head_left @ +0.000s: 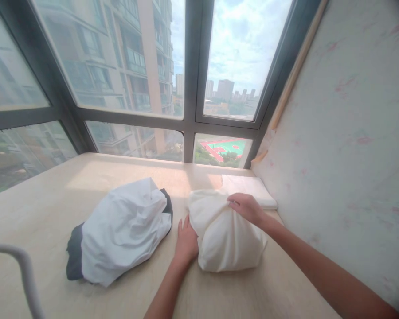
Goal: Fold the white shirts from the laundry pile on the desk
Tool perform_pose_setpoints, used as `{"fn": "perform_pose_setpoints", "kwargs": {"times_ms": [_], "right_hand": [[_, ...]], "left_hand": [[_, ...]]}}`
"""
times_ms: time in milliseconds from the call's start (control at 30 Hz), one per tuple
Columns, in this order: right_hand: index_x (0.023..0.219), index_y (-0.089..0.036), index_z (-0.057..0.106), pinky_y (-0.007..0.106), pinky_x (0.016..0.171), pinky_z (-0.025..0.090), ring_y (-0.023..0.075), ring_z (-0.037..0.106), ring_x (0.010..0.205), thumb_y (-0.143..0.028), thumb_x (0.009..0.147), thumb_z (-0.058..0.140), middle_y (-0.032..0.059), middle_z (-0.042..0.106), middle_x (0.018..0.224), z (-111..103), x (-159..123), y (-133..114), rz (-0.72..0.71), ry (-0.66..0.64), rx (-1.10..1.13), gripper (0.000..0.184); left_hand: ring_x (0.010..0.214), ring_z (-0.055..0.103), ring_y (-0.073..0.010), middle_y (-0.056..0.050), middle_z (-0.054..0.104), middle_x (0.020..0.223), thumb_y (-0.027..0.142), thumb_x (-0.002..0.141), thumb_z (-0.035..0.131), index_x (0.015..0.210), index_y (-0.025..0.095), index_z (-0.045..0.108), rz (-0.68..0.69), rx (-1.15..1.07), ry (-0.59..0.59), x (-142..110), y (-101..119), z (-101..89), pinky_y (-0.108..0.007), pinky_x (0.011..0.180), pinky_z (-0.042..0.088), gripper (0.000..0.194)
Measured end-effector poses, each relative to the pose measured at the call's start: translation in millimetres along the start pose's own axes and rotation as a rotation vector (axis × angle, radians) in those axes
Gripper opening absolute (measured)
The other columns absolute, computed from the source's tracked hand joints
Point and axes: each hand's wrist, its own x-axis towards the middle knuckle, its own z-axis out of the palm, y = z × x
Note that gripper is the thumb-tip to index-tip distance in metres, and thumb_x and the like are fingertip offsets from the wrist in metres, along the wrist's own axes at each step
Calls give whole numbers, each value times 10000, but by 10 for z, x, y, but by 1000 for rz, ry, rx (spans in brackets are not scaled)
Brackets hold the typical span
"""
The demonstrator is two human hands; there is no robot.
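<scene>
A plump, cream-coloured cloth bundle (pixel 231 241) rests on the pale wooden surface, its top gathered into creases. Low against its left side lies my left hand (pixel 187 241), fingers stretched out over the wood and its edge touching the fabric. My right hand (pixel 248 207) reaches across from the right and pinches a fold at the top of the bundle between thumb and fingers. To the left, a crumpled white cloth (pixel 124 235) lies in a heap over a dark grey fabric (pixel 75 252), which shows at both ends.
Behind the bundle, a flat folded white item (pixel 252 190) lies by the patterned wall (pixel 346 146). A curved white tube (pixel 20 261) enters at the lower left. Dark-framed windows (pixel 189 88) border the back of the wooden surface (pixel 96 168).
</scene>
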Motion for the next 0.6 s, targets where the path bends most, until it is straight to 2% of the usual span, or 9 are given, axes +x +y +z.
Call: {"fn": "perform_pose_setpoints", "kwargs": {"times_ms": [100,167,233,300,367,433,500,567,600], "right_hand": [[756,-221,692,250,524,389,156,529,561,-480,872,550,18,642,636,242,-374,95,66,-149,-24,317],[701,-210,666,246,551,372,148,508,560,-497,892,517,19,624,617,260,-515,190,119,-220,-41,376],[673,-200,639,245,568,356,146,505,575,-497,926,468,23,611,613,234,-608,259,139,-225,-14,425],[688,-196,627,245,583,354,148,515,590,-489,958,416,21,604,618,207,-685,278,135,-210,51,451],[714,-196,625,242,597,367,149,531,602,-476,974,396,16,607,628,194,-760,247,138,-195,126,446],[742,-199,635,241,608,384,151,549,612,-455,978,404,13,623,645,189,-824,163,152,-204,175,417],[797,-200,661,246,623,407,157,576,636,-424,970,441,17,654,684,175,-860,15,158,-221,206,359],[868,-203,690,252,662,440,160,614,683,-375,945,510,24,697,758,134,-857,-197,130,-243,260,260],[895,-210,701,253,692,457,159,634,718,-341,930,541,24,715,803,104,-842,-311,97,-254,305,210]], "left_hand": [[1326,444,-325,-177,570,1362,206,812,554,1276,152,619,-2,-91,53,-18,-6,-32,-503,1153,245,471],[1196,549,-287,-152,646,1222,209,836,524,1138,158,674,-10,-134,67,-10,-27,-50,-441,1072,374,341],[1056,616,-238,-116,683,1084,245,893,466,1027,169,679,-28,-195,95,2,-68,-66,-364,953,470,263],[986,636,-206,-112,678,1054,289,964,345,1059,156,639,-69,-250,149,-2,-114,-93,-323,871,510,336],[1001,632,-205,-137,649,1109,326,998,232,1167,132,570,-123,-284,223,-31,-128,-155,-325,843,525,424],[1108,596,-229,-164,598,1213,383,992,273,1268,125,495,-107,-303,279,-80,-62,-261,-352,886,519,438],[1241,518,-262,-166,531,1336,444,932,455,1356,158,441,42,-290,238,-127,111,-389,-400,990,470,512],[1270,493,-283,-146,513,1379,450,845,609,1386,207,449,221,-234,90,-153,365,-495,-428,1033,430,614],[1215,534,-281,-136,558,1325,427,835,627,1345,218,506,261,-193,6,-156,498,-528,-424,1006,442,565]]}}
